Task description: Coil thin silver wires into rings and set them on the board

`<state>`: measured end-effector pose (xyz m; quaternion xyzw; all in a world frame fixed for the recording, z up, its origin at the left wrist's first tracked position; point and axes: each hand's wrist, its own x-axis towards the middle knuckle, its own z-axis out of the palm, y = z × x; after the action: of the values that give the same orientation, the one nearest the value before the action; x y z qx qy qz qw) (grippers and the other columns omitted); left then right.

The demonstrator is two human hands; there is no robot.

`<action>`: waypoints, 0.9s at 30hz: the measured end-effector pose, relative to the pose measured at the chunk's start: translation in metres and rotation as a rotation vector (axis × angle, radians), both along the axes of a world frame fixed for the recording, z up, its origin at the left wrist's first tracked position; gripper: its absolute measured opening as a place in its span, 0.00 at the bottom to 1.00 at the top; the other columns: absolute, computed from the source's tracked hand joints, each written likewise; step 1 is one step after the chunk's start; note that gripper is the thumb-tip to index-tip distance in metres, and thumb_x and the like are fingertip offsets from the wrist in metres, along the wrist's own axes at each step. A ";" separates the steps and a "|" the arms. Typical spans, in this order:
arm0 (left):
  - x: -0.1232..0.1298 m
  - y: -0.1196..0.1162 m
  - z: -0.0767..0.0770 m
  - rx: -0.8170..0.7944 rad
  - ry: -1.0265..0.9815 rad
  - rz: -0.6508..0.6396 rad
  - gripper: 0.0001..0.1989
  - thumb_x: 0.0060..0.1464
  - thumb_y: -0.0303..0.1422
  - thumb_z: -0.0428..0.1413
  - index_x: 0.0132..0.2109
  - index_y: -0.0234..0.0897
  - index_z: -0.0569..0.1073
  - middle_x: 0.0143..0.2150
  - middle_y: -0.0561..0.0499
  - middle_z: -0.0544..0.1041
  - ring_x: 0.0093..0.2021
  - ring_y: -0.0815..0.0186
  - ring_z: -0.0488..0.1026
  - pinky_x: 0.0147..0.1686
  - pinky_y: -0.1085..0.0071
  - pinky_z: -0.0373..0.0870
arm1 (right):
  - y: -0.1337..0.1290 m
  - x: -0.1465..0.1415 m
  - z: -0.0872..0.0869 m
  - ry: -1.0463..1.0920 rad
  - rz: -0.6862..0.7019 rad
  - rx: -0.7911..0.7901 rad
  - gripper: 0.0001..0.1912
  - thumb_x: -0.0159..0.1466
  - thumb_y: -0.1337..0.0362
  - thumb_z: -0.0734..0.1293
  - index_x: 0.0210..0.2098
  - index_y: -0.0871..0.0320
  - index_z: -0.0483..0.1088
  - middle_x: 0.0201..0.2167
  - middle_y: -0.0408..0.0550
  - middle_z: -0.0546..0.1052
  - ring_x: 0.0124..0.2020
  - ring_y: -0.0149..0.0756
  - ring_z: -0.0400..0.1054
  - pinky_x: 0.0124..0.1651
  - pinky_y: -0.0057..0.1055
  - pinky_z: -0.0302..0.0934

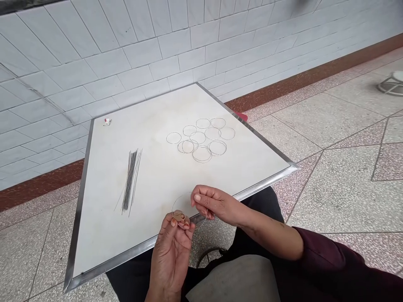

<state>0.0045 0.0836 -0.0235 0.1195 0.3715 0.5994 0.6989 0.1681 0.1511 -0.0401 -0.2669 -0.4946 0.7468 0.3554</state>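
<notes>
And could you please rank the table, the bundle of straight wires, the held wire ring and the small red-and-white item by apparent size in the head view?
Largest to smallest:
1. Table
2. Bundle of straight wires, going by length
3. Held wire ring, though nearer the camera
4. Red-and-white item

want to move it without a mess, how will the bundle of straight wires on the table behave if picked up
The bundle of wires will probably scatter, since no tie shows and some wires splay outward. It looks light, the wires being thin. They lie straight, so may be fairly stiff.
</notes>
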 end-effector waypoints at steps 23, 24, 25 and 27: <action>0.004 0.000 0.003 -0.088 -0.083 0.291 0.05 0.52 0.23 0.63 0.32 0.37 0.75 0.33 0.54 0.74 0.36 0.71 0.74 0.50 0.71 0.75 | -0.010 -0.012 -0.006 0.338 0.014 -0.190 0.18 0.66 0.49 0.68 0.40 0.60 0.70 0.31 0.43 0.72 0.31 0.28 0.70 0.38 0.28 0.66; 0.004 0.001 0.003 -0.094 -0.074 0.315 0.05 0.53 0.23 0.62 0.33 0.37 0.75 0.33 0.54 0.75 0.36 0.71 0.75 0.50 0.70 0.75 | -0.010 -0.013 -0.007 0.329 0.017 -0.182 0.18 0.65 0.51 0.70 0.40 0.61 0.70 0.31 0.43 0.73 0.31 0.28 0.70 0.38 0.28 0.66; 0.004 0.001 0.003 -0.103 -0.070 0.336 0.05 0.54 0.23 0.60 0.33 0.37 0.75 0.34 0.53 0.75 0.36 0.70 0.75 0.50 0.69 0.75 | -0.011 -0.014 -0.008 0.315 0.022 -0.169 0.17 0.63 0.53 0.72 0.39 0.61 0.71 0.31 0.43 0.74 0.31 0.28 0.70 0.38 0.28 0.66; 0.004 0.002 0.003 -0.120 -0.074 0.363 0.05 0.56 0.22 0.58 0.34 0.36 0.75 0.34 0.52 0.75 0.37 0.70 0.75 0.49 0.70 0.76 | -0.011 -0.016 -0.010 0.277 0.030 -0.149 0.16 0.60 0.57 0.75 0.38 0.61 0.71 0.31 0.43 0.75 0.31 0.27 0.70 0.38 0.27 0.65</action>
<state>0.0083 0.0856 -0.0205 -0.0132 0.3961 0.6964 0.5983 0.1517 0.1397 -0.0503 -0.1796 -0.3879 0.8163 0.3885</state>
